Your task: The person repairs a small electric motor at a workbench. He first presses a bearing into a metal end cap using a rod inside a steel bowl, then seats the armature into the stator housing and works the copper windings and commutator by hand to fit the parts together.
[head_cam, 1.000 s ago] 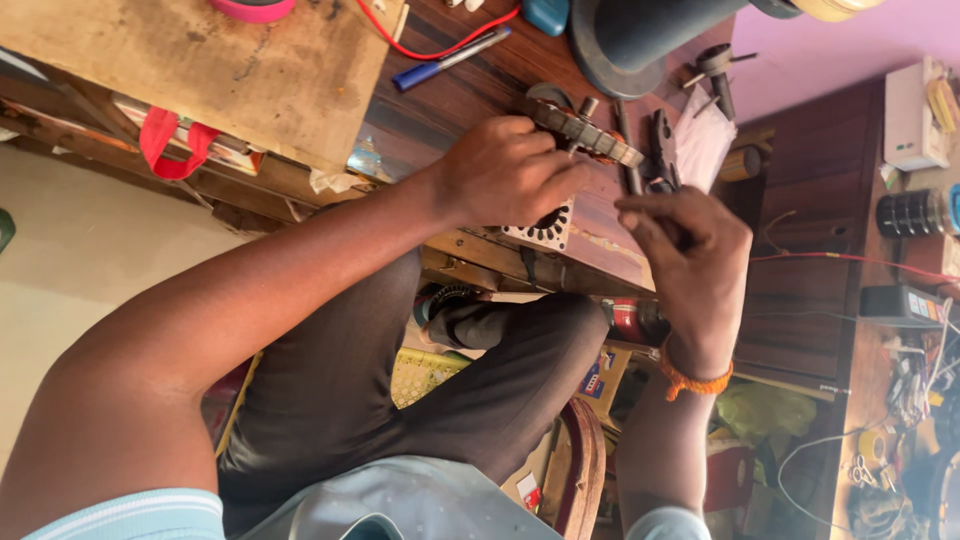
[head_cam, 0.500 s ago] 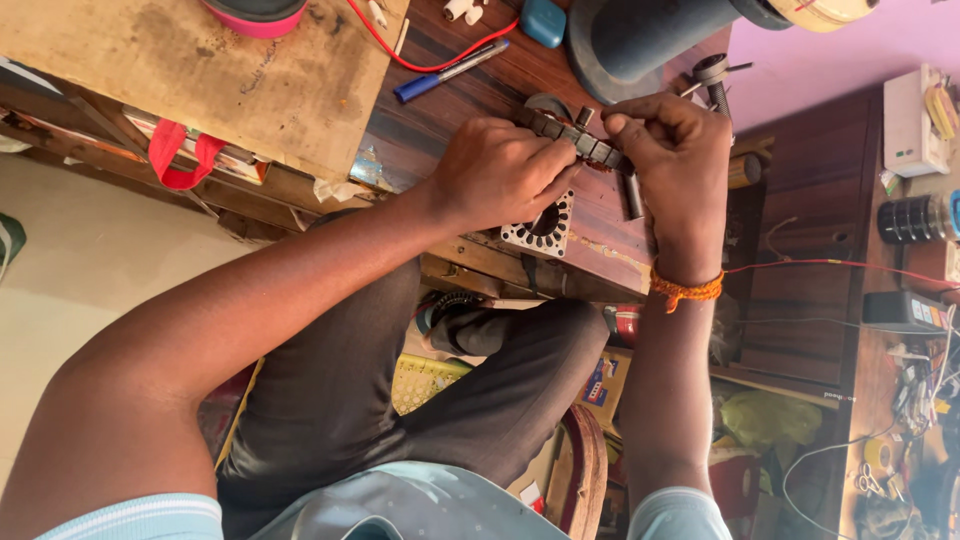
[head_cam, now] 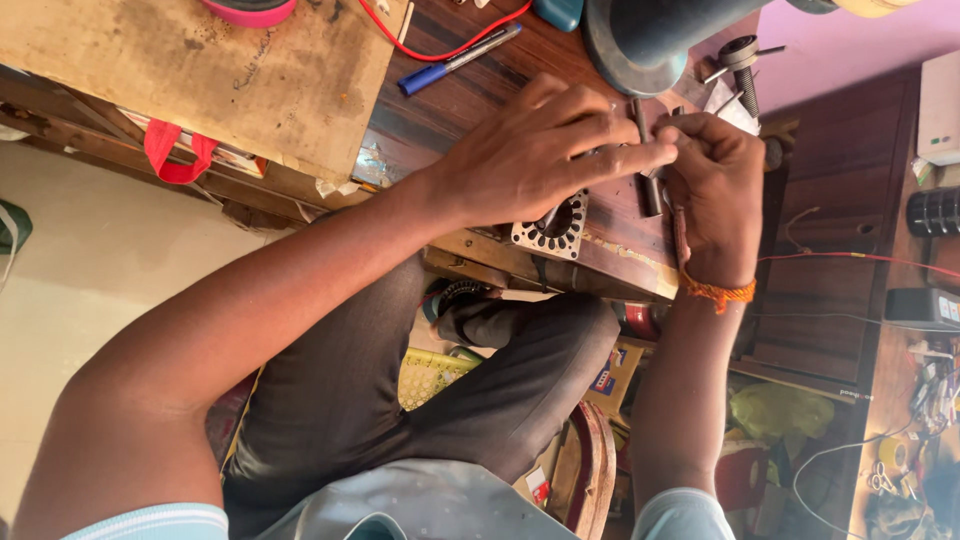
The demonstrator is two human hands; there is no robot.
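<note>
Bare forearms, pale blue short sleeves (head_cam: 160, 522), dark trousers (head_cam: 400, 400), orange thread band (head_cam: 716, 291) at right wrist, about three o'clock

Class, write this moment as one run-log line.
left hand: over toothed metal ring | right hand: pinching small part, unclear | nearby: metal rod, blue pen | surface: wooden bench
</note>
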